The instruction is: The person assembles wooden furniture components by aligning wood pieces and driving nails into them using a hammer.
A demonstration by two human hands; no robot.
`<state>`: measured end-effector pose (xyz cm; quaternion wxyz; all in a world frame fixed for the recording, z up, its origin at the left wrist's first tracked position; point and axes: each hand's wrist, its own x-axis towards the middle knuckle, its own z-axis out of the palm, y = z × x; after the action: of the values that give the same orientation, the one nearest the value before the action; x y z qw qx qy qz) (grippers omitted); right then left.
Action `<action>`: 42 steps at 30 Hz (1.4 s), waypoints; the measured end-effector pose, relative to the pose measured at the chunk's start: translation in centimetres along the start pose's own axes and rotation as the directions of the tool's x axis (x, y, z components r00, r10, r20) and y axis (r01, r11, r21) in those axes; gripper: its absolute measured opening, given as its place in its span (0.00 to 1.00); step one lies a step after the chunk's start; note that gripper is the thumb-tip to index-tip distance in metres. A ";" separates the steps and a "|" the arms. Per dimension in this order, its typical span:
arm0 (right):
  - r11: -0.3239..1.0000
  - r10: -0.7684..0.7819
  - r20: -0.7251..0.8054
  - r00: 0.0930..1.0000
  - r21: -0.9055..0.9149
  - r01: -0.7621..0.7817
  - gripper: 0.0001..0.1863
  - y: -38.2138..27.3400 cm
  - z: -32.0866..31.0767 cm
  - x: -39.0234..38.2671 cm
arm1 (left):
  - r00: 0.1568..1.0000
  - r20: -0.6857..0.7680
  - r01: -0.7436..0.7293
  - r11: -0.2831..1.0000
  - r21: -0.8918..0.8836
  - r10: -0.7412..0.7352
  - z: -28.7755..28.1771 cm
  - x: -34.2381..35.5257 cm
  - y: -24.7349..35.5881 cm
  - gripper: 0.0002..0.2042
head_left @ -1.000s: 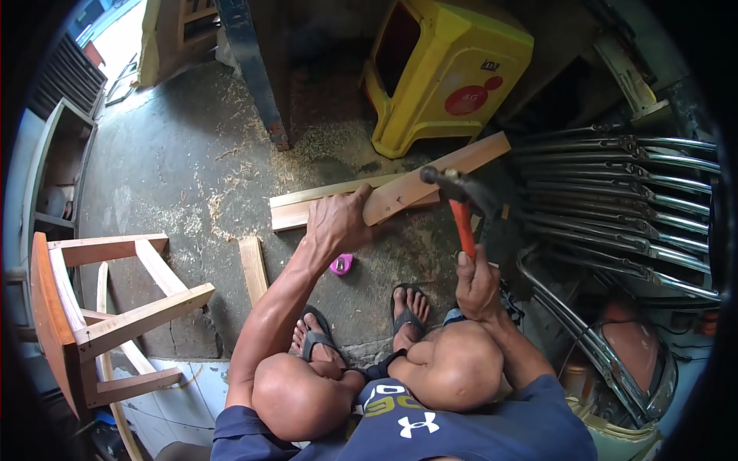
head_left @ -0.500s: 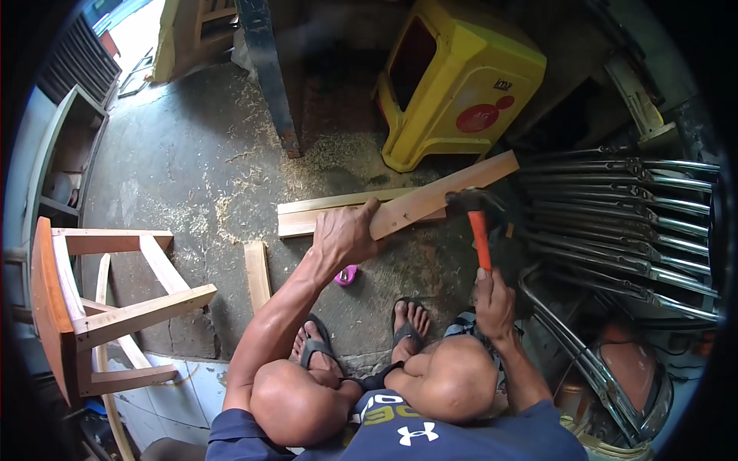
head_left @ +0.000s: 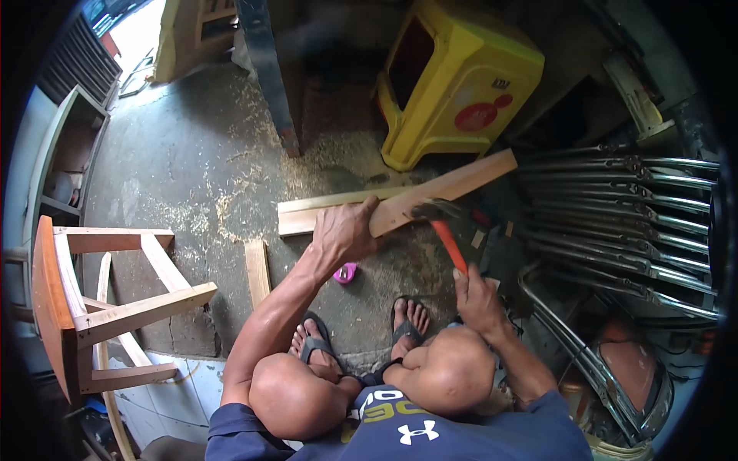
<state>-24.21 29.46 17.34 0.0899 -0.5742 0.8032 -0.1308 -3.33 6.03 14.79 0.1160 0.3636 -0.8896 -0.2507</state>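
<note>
While the person squats low in sandals at the bottom of the frame, the right hand (head_left: 478, 298) wraps its grip tight around the orange handle of a hammer (head_left: 443, 229), whose dark head rests against the lower edge of the angled wooden plank (head_left: 446, 192) at frame centre. The left hand (head_left: 344, 233) presses down with fingers curled over that plank where it crosses a second plank (head_left: 327, 211) lying flat on the dusty concrete floor (head_left: 177, 169), apparently to pin both against blows. A small pink object (head_left: 347, 272) lies just below. Further off: a short wood strip (head_left: 257, 270), an unfinished wooden stool (head_left: 92, 300) at left, stacked metal chair frames (head_left: 623, 223) at right, a yellow plastic stool (head_left: 453, 81) at top.
</note>
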 end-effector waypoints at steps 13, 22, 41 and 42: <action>0.629 -0.073 -0.307 0.949 0.724 0.283 0.26 -6.5 -8.3 2.2 | 0.995 0.022 0.097 0.995 0.004 -0.097 -0.5 -1.2 -1.5 0.30; 0.929 0.117 -0.048 0.992 0.360 -0.092 0.15 -1.9 0.9 0.1 | 0.996 0.010 0.084 0.996 0.014 -0.084 0.0 -1.1 -1.4 0.30; 0.894 0.132 -0.126 0.983 0.444 -0.063 0.15 -1.9 1.5 0.0 | 0.984 0.107 0.137 0.990 0.027 -0.140 -0.3 -0.7 -0.6 0.31; 0.955 0.042 -0.085 0.996 0.297 -0.015 0.16 -1.7 2.0 0.5 | 0.984 0.104 0.143 0.989 0.040 -0.147 -0.1 -0.4 -0.7 0.32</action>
<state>-22.25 28.28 15.94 0.1404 -0.5362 0.7859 -0.2741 -2.62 5.84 14.53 0.0441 0.4154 -0.8697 -0.2630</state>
